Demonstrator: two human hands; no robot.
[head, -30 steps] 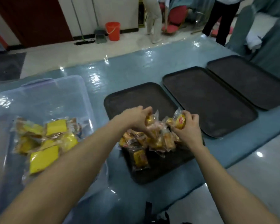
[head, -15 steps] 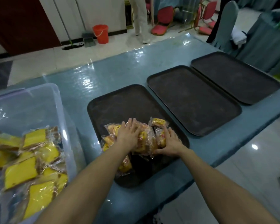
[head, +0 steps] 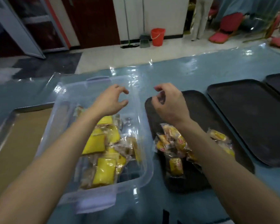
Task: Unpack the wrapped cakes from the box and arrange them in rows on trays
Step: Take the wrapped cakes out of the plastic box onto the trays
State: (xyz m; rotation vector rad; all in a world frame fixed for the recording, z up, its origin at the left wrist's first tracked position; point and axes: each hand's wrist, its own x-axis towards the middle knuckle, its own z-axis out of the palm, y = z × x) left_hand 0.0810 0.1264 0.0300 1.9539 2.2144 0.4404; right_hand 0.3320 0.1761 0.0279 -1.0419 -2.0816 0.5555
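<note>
Cakes (head: 102, 146) sit in the clear box (head: 132, 88), some piled on the nearest tray (head: 199, 101); left hand (head: 109, 101) and right hand (head: 169, 102) hover, each grip loosely spread, empty.

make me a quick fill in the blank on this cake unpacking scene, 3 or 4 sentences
1. The yellow wrapped cakes not yet unpacked lie in a clear ____ box.
2. The left hand hovers over the box, open and holding ____.
3. The heap of small cakes lies on the dark tray nearest the ____.
4. The bucket on the floor is ____.

Missing words: plastic; nothing; box; red
</note>
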